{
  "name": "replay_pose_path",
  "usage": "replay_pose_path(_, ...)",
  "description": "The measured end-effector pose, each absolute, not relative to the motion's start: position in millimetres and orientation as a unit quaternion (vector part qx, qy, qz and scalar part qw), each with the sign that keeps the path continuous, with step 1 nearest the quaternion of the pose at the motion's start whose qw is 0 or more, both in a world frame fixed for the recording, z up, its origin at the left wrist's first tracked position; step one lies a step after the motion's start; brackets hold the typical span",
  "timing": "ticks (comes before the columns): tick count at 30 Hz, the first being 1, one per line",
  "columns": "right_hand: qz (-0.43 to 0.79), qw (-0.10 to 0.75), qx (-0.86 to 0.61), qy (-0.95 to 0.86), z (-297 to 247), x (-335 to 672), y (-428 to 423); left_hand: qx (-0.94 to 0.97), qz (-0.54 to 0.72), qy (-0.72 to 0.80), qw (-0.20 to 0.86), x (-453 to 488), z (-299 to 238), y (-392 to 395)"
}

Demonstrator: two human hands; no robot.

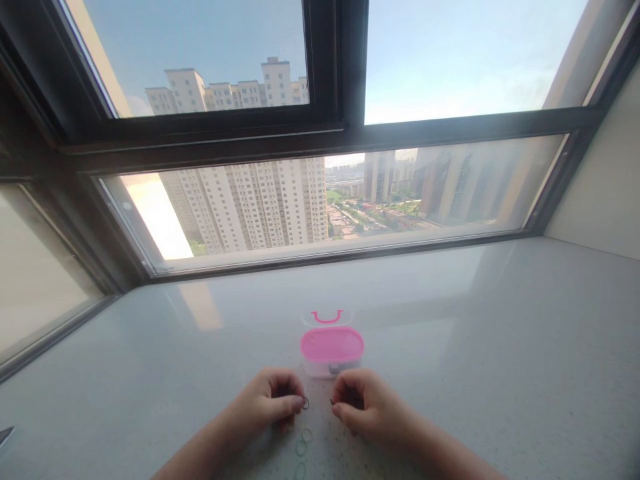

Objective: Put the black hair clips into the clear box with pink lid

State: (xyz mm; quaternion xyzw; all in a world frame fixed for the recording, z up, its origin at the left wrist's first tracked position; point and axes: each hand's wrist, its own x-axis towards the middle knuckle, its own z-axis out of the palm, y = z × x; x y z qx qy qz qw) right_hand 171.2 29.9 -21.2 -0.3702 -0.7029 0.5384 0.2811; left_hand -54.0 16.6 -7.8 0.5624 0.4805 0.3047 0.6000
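Note:
My left hand [277,400] is closed in a pinch on a small dark ring [306,404], thin like a hair elastic, which sticks out past the fingertips. Across a narrow gap, my right hand [363,403] pinches a small dark piece [331,401]; only its tip shows, so its kind is unclear. Between and below the hands, a pale yellowish ring [307,435] and a light green ring [301,448] lie on the white surface, with another greenish ring [300,471] nearer me. Just beyond the hands stands an oval box with a pink top [332,343] and translucent sides, something dark inside.
Behind the box lies a clear lid with a pink handle [327,317]. The speckled white sill [425,347] reaches to a dark window frame [350,257]. A dark-edged object [6,437] is cut off at the left edge. A wall [605,180] rises on the right.

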Motion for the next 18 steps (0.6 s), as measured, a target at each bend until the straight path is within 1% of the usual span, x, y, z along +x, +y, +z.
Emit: replay_pose_path(18,0.574,0.289,-0.365,-0.674,-16.5,170.1,27.6,0.562,0.302,0.491,0.593,-54.2,-6.7,15.1)
